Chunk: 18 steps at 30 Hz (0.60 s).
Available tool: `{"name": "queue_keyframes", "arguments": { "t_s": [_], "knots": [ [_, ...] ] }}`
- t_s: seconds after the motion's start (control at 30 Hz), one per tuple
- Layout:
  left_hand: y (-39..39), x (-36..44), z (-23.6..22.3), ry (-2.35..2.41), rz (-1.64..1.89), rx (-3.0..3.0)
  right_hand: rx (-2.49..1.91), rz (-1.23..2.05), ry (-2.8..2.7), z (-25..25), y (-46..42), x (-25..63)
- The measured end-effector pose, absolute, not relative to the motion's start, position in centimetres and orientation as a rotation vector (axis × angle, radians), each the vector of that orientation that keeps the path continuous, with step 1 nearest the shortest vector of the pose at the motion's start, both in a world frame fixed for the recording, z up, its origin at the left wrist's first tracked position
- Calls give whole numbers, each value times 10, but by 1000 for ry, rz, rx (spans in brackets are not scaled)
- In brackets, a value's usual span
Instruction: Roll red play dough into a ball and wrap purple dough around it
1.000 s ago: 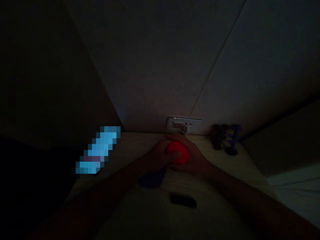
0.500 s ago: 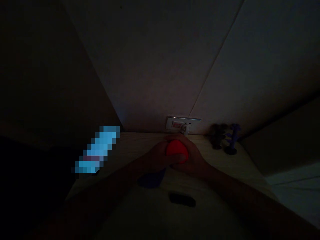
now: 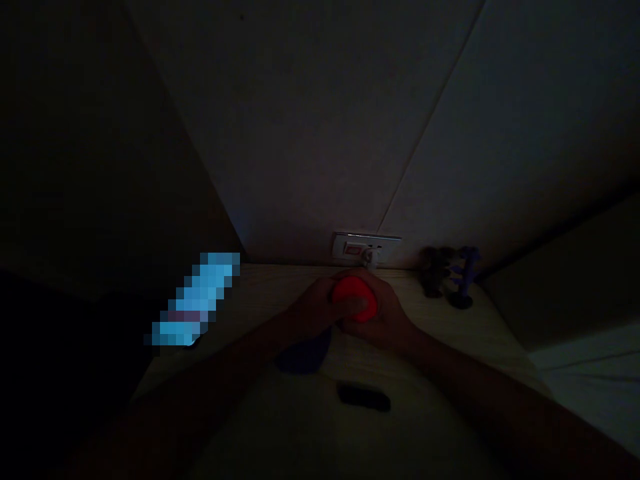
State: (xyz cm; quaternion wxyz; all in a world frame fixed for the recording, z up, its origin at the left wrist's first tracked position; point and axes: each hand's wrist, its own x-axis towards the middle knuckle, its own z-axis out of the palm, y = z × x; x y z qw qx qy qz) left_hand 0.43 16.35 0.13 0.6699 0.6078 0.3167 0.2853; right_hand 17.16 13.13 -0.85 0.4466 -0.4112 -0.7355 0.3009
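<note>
The room is very dark. Both my hands meet over a small wooden table and close round a round red object. My left hand grips it from the left, with the thumb laid across its front. My right hand cups it from the right and from behind. A dark blue thing lies on the table just under my left wrist.
A wall socket plate sits on the wall right behind the hands. Small dark and purple figures stand at the table's back right. A black oblong object lies near me. A glowing blue screen is at the left.
The hands and the red object have stayed in about the same spot. My left thumb has shifted a little over its front.
</note>
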Motion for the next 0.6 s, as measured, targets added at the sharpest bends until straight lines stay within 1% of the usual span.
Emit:
{"name": "queue_keyframes", "arguments": {
  "t_s": [0.17,0.4,0.6],
  "knots": [
    [165,4,-2,753,636,1410,-953,642,-1870,-13,134,173],
    [167,3,-3,637,672,1351,-1011,711,-1885,-12,132,174],
    [168,2,-6,674,616,1332,-1028,661,-1865,-7,130,171]
  ]
}}
